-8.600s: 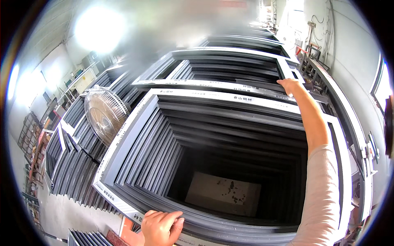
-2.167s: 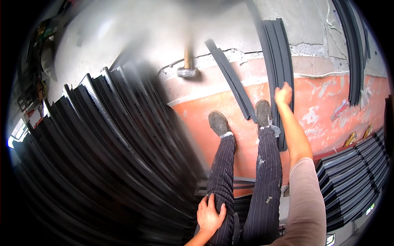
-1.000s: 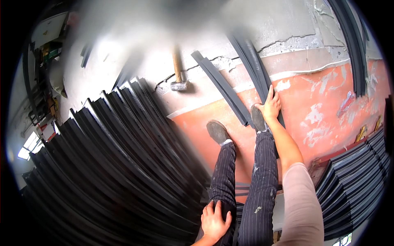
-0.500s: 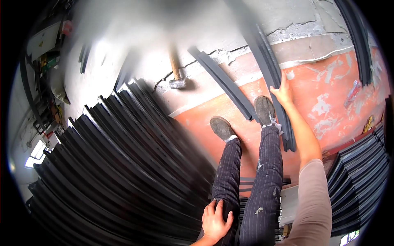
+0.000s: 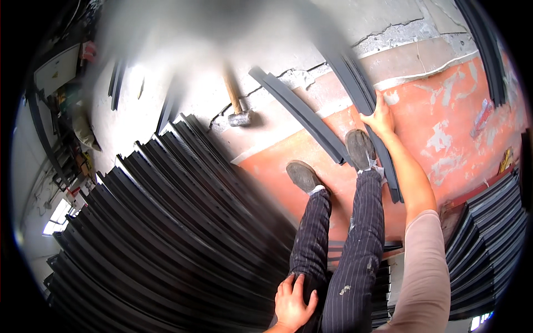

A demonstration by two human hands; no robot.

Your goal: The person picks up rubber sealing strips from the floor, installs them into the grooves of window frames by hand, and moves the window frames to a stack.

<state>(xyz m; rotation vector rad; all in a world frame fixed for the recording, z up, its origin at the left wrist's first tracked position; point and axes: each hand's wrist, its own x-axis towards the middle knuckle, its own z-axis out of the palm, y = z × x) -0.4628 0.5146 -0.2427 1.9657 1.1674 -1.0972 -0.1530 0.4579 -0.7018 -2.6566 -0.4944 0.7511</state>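
My right hand (image 5: pixel 381 117) is closed around the edge of a long dark grey ribbed profile strip (image 5: pixel 350 77). The strip slants from the blurred top of the view down past my right shoe, and its near end sits beside my shin. My left hand (image 5: pixel 294 302) lies on my left thigh with the fingers spread, holding nothing. A second, shorter grey profile (image 5: pixel 300 114) lies on the floor left of the held strip, its near end close to my right shoe (image 5: pixel 361 149).
A big stack of black profiles (image 5: pixel 183 222) fills the left side. Beyond it lies a hammer (image 5: pixel 240 117) with a wooden handle. More profiles (image 5: pixel 488 238) are stacked at the lower right, and another long one (image 5: pixel 482 50) at the upper right. The orange floor (image 5: pixel 433 111) is worn and cracked.
The view has shifted slightly. My right hand keeps its grip on the strip, which has moved a little against my shoe. My left hand stays on my thigh.
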